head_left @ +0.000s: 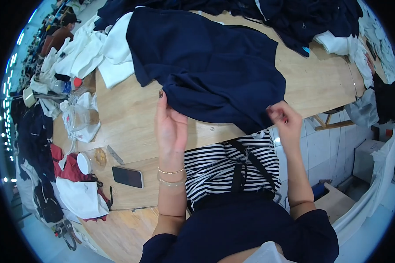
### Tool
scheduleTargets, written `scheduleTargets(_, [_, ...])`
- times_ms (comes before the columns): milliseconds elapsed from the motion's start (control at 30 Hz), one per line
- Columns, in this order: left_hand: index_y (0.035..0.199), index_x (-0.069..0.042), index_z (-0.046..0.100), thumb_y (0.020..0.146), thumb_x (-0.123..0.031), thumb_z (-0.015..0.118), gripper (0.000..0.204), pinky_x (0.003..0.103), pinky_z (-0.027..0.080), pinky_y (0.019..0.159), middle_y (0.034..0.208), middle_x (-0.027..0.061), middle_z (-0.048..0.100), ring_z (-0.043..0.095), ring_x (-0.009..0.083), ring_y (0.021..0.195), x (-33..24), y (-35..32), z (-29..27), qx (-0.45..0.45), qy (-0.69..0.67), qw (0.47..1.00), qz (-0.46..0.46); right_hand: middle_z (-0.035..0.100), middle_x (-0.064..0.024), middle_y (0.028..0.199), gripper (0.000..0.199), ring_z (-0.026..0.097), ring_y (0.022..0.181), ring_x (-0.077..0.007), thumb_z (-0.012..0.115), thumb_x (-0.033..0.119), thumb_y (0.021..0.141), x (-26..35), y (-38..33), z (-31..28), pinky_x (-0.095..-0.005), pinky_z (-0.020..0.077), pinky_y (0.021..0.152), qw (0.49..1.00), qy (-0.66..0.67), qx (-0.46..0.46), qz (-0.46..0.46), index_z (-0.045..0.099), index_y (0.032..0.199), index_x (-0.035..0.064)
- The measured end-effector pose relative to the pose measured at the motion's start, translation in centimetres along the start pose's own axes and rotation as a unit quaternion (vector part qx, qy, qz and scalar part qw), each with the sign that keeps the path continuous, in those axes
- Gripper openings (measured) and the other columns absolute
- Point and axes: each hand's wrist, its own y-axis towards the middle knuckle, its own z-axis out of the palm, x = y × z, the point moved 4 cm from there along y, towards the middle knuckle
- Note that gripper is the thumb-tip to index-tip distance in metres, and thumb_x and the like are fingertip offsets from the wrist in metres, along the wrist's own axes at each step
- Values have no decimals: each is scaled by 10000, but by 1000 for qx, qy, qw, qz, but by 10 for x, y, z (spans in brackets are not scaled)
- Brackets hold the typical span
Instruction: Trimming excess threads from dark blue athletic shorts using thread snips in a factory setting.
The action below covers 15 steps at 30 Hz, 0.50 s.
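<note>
A dark navy garment (215,57), of a kind I cannot name for sure, lies spread on the wooden table in front of me. Its near part is bunched, and one corner droops over the table's edge. My left hand (173,127), palm up, is at the near left edge of the cloth. The thumb stands out apart from the cloth, while the other fingers go under the fabric and are partly hidden. At the near right edge, my right hand (286,122) has its fingers curled and pinched on the garment's border.
White cloth pieces (116,52) lie left of the garment, and more dark garments (311,19) are piled at the far right. Left on the wooden table (127,105) are a phone (127,176), a white-lidded jar (84,163) and a plastic bag (81,118). A person (59,35) sits far left.
</note>
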Motion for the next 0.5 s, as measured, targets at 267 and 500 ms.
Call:
scheduleTargets(267, [1154, -16, 541, 982, -180, 436, 260, 363, 433, 1021, 1224, 91, 587, 552, 208, 1149, -7, 13, -13, 2, -45, 999, -32, 511, -30, 765, 165, 504, 693, -141, 657, 27, 809, -44, -9, -22, -269, 390, 591, 993, -88, -76, 16, 582, 950, -13])
scheduleTargets(500, [1107, -7, 564, 977, -181, 405, 269, 378, 442, 1010, 1161, 98, 629, 580, 226, 1111, -15, 16, -30, 41, -80, 993, -73, 589, 37, 793, 106, 495, 628, -59, 572, 135, 927, -35, 16, -28, -229, 407, 559, 899, 352, -86, 248, 615, 1000, 73])
